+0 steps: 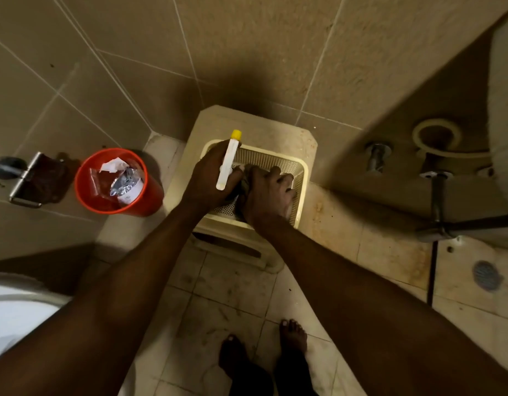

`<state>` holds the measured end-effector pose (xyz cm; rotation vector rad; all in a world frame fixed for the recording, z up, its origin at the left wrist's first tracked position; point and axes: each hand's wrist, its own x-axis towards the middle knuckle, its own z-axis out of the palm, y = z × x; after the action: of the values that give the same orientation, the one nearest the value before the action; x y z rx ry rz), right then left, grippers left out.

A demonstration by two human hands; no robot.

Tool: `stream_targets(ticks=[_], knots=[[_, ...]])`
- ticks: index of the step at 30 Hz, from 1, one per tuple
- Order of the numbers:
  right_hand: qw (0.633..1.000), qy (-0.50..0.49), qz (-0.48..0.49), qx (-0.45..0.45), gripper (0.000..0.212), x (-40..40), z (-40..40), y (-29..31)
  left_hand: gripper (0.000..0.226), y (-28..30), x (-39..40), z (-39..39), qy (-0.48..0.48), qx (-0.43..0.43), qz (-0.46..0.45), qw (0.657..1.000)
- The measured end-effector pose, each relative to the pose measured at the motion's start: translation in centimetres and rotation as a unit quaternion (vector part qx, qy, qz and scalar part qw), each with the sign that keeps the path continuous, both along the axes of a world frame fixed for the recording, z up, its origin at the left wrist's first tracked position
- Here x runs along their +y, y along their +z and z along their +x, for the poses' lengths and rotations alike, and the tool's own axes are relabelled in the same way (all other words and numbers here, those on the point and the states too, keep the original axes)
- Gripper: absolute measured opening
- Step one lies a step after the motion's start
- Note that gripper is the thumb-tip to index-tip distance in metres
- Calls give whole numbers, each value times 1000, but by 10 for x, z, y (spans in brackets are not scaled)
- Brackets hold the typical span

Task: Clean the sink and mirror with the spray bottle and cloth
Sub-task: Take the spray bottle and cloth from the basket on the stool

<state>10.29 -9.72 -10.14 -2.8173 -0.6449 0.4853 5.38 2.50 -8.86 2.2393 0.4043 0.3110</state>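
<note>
My left hand (208,174) holds a slim white spray bottle (228,162) with a yellow cap, above the left side of a cream perforated basket (300,178). The basket sits on a cream plastic stool (278,124). My right hand (268,197) is inside the basket, closed around a dark cloth (243,182) that is mostly hidden under my fingers. The underside of the sink (504,95) shows at the far right edge. No mirror is in view.
An orange waste bin (88,192) with wrappers stands left of the stool. A toilet paper holder (27,178) is on the left wall. The toilet (15,310) is at lower left. Pipes (437,195) and a floor drain (486,275) sit at right. My bare feet (293,335) are on the tiled floor.
</note>
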Motion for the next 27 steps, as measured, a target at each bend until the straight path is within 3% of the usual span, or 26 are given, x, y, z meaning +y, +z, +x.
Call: stream_targets(ticks=[8, 14, 19, 22, 25, 27], knots=[[999, 14, 40, -12, 35, 0, 19, 1, 53, 14, -9, -2, 32, -34, -5, 999], [971, -35, 233, 28, 44, -9, 23, 27, 41, 52, -13, -3, 34, -64, -11, 997], [921, -80, 378, 38, 38, -2, 33, 95, 14, 126, -19, 7, 26, -69, -37, 997], [895, -74, 439, 8, 32, 1, 47, 158, 19, 184, -15, 18, 21, -92, -54, 994], [873, -50, 484, -39, 38, 1, 61, 230, 42, 247, -15, 29, 25, -115, -32, 993], [859, -37, 506, -63, 41, -1, 68, 278, 37, 287, -18, 36, 20, -134, -28, 990]])
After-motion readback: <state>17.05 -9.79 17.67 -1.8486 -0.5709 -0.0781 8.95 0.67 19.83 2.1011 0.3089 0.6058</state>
